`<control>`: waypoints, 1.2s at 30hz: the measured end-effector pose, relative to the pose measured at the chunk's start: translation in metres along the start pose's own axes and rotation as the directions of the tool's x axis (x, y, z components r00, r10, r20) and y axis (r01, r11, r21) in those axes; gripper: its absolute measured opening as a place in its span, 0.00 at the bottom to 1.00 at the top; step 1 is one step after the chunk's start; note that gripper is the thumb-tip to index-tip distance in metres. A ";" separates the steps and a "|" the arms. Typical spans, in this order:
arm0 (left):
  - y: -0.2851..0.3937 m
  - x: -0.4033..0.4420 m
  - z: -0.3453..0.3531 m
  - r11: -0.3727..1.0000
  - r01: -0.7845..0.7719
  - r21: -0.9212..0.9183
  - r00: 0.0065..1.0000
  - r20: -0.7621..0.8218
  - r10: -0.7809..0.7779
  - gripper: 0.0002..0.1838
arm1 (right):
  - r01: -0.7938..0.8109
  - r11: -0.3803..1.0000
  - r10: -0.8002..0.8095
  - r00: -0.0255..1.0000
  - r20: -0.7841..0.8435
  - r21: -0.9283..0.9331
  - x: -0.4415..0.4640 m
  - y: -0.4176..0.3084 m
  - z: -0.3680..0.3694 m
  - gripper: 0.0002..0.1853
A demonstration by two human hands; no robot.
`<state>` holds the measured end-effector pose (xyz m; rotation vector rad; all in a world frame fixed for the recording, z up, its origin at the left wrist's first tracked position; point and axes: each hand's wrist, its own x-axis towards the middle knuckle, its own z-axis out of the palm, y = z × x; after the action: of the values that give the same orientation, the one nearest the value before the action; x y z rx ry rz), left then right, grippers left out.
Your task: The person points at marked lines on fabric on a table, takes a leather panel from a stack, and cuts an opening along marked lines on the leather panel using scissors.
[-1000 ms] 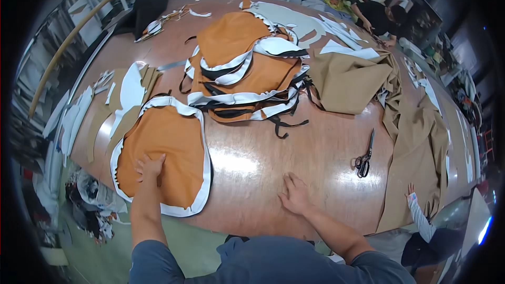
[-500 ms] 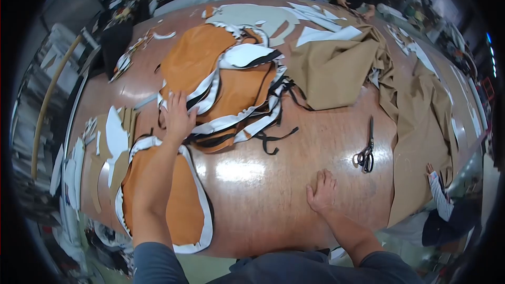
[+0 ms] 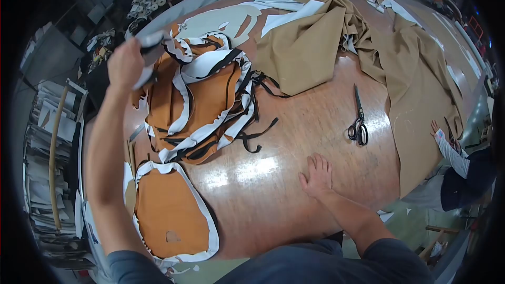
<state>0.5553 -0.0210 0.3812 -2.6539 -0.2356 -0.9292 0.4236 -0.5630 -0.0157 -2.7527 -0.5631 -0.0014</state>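
The left hand (image 3: 126,66) has its fingers closed on white edging (image 3: 153,38) at the orange fabric pile's (image 3: 208,92) far left. The right hand (image 3: 317,176) rests, fingers slightly spread, on the counter (image 3: 279,131), left of shears (image 3: 360,113) and brown fabric (image 3: 415,89).

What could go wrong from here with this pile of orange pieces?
Loose black straps trail from the pile; as the left hand grips white trim at its far side, a snag might drag other pieces along. The scissors lie uncovered near the right hand, so a careless sweep could knock them or nick a finger.
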 end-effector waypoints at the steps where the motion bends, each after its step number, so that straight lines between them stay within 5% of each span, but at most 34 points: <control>1: 0.018 0.007 -0.042 0.997 -0.074 -0.006 0.997 -0.030 0.073 0.09 | 0.008 1.000 -0.008 1.000 -0.002 0.001 0.004 0.002 -0.001 0.41; 3: 0.080 -0.019 -0.128 0.991 -0.093 -0.098 0.994 -0.060 0.087 0.13 | 0.000 1.000 0.000 1.000 0.025 0.003 -0.001 0.002 -0.001 0.41; 5: 0.125 -0.075 -0.161 0.895 -0.176 -0.410 0.984 -0.079 0.157 0.10 | -0.019 0.999 0.019 1.000 0.018 0.035 -0.001 0.000 -0.004 0.40; 8: 0.195 -0.231 -0.137 0.900 -0.002 -0.435 0.979 0.183 0.090 0.06 | 0.006 0.989 -0.002 1.000 -0.028 0.150 -0.004 0.007 -0.005 0.36; 9: 0.221 -0.298 -0.119 0.920 0.091 -0.380 0.917 0.392 0.071 0.13 | 0.008 0.984 0.001 0.999 -0.051 0.177 -0.003 0.010 -0.002 0.35; 12: 0.271 -0.459 -0.081 0.940 0.272 -0.207 0.497 0.866 0.047 0.36 | 0.048 0.986 -0.041 0.998 -0.044 0.161 -0.009 0.012 -0.007 0.35; 13: 0.272 -0.509 -0.075 0.879 0.413 -0.239 0.542 0.840 -0.026 0.40 | 0.074 0.974 -0.087 0.995 0.051 0.213 -0.011 0.008 -0.018 0.35; 14: 0.280 -0.511 -0.090 0.840 0.531 -0.116 0.455 0.875 -0.167 0.33 | 0.090 0.960 -0.131 0.981 0.142 0.265 -0.017 0.001 -0.035 0.35; 17: 0.281 -0.494 -0.119 0.843 0.479 -0.244 0.617 0.776 -0.126 0.18 | -0.022 0.855 -0.190 0.916 0.353 0.518 -0.044 -0.006 -0.023 0.31; 18: 0.292 -0.466 -0.138 0.807 0.482 -0.341 0.693 0.712 -0.113 0.16 | 0.064 0.798 -0.261 0.933 0.247 0.599 -0.057 -0.020 -0.045 0.36; 19: 0.286 -0.461 -0.129 0.854 0.318 -0.411 0.792 0.610 -0.001 0.16 | 0.214 0.761 -0.359 0.925 0.123 0.613 -0.065 -0.029 -0.047 0.40; 21: 0.312 -0.405 -0.155 0.938 0.140 -0.316 0.830 0.554 0.063 0.18 | 0.299 0.755 -0.431 0.897 0.098 0.584 -0.075 -0.054 -0.054 0.48; 23: 0.332 -0.355 -0.180 0.887 -0.069 -0.457 0.869 0.409 0.279 0.22 | -0.105 0.584 -0.373 0.846 0.381 0.805 -0.062 -0.063 -0.102 0.49; 25: 0.344 -0.310 -0.210 0.813 -0.270 -0.516 0.802 0.346 0.487 0.26 | 0.110 0.238 -0.369 0.929 -0.015 0.965 -0.027 -0.066 -0.089 0.44; 27: 0.357 -0.279 -0.234 0.735 -0.399 -0.547 0.742 0.279 0.610 0.29 | 0.259 0.245 -0.322 0.931 -0.174 0.934 -0.005 -0.048 -0.106 0.38; 29: 0.372 -0.259 -0.249 0.681 -0.465 -0.565 0.715 0.214 0.665 0.32 | 0.252 0.584 -0.298 0.951 -0.085 0.771 0.020 -0.018 -0.132 0.29; 30: 0.368 -0.258 -0.244 0.711 -0.451 -0.539 0.649 0.349 0.676 0.32 | 0.203 0.538 -0.170 0.977 -0.130 0.818 0.024 -0.005 -0.137 0.28; 32: 0.376 -0.264 -0.241 0.767 -0.352 -0.537 0.675 0.421 0.605 0.29 | 0.246 0.371 0.005 0.964 -0.267 0.896 0.050 0.019 -0.046 0.27; 33: 0.381 -0.266 -0.238 0.789 -0.301 -0.535 0.683 0.457 0.570 0.27 | 0.179 0.461 0.062 0.970 -0.233 0.869 0.035 0.035 -0.065 0.31; 34: 0.377 -0.274 -0.224 0.691 -0.484 -0.537 0.688 0.255 0.680 0.26 | 0.103 0.543 0.119 0.973 -0.198 0.833 0.019 0.051 -0.084 0.36; 35: 0.379 -0.280 -0.224 0.743 -0.254 -0.619 0.626 0.480 0.615 0.27 | 0.022 0.612 0.176 0.971 -0.163 0.790 0.003 0.067 -0.107 0.42; 36: 0.387 -0.287 -0.225 0.653 -0.286 -0.701 0.630 0.376 0.679 0.28 | -0.047 0.531 0.264 0.958 -0.113 0.846 -0.012 0.079 -0.098 0.46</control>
<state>0.3023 -0.4760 0.2731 -3.2035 0.7999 0.1438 0.4490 -0.6669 0.0509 -1.7824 -0.1520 -0.0045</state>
